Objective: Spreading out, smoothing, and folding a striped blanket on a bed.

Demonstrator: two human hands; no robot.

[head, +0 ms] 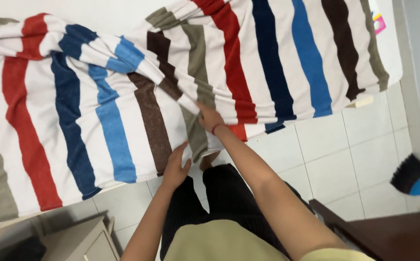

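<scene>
Down at the far left, a low pale cabinet sits on the tiled floor, just below the near edge of the towel. That towel is striped in red, navy, light blue, brown, grey and white, and it lies spread over a white bed that fills most of what I see, its near edge hanging over the side toward me. Its left part is rumpled, with a fold running across the stripes from the upper left toward the middle.

Next comes my left hand, at the hanging edge, beside the brown stripe. The fingers point up and lie flat against the cloth, loose and unclenched, pressing rather than gripping.

Just to the right and higher is my right hand, with a red band at the wrist. It rests where the fold ends, thumb and fingers pinched on a bunch of the towel at the grey stripe. My arm reaches to it from the lower right, over my dark trousers.

Further right the towel lies smoother, its stripes running away from me to the far edge. Beyond it is bare floor, then a dark wooden piece at the bottom corner, and a black brush with a blue base by the wall.
</scene>
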